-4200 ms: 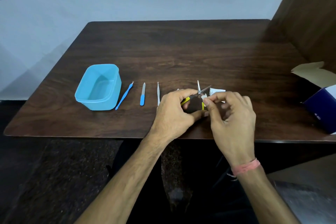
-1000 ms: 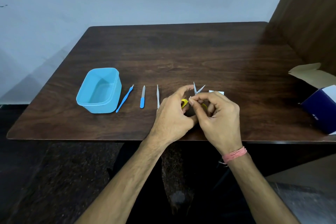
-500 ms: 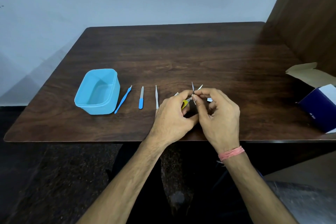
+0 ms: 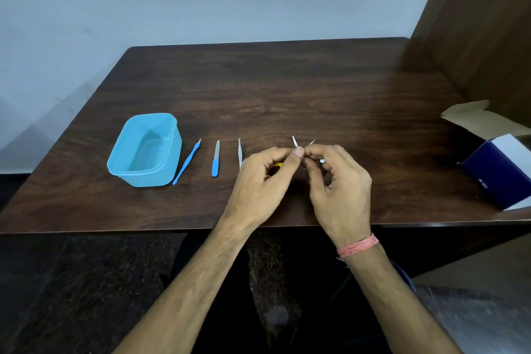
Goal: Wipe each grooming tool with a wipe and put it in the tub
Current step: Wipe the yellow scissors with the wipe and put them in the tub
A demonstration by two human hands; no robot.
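Both hands meet just above the near middle of the dark wooden table, a little in from its near edge. The left hand is curled around small scissors; a bit of yellow handle shows under its fingers and two blade tips splay out above them. The right hand has its fingers bent in tight against the blades, pinching a white wipe, of which only a scrap peeks out by the knuckles. A pink thread band circles the right wrist.

To the left lie three tools in a row, apart from one another: silver tweezers just beside the left hand, a blue-handled nail file, then a slim blue cuticle tool almost touching the blue tub. The tub sits open on the near left, well in from the left edge. The far half of the table is bare wood. An open dark blue box sits at the right edge.
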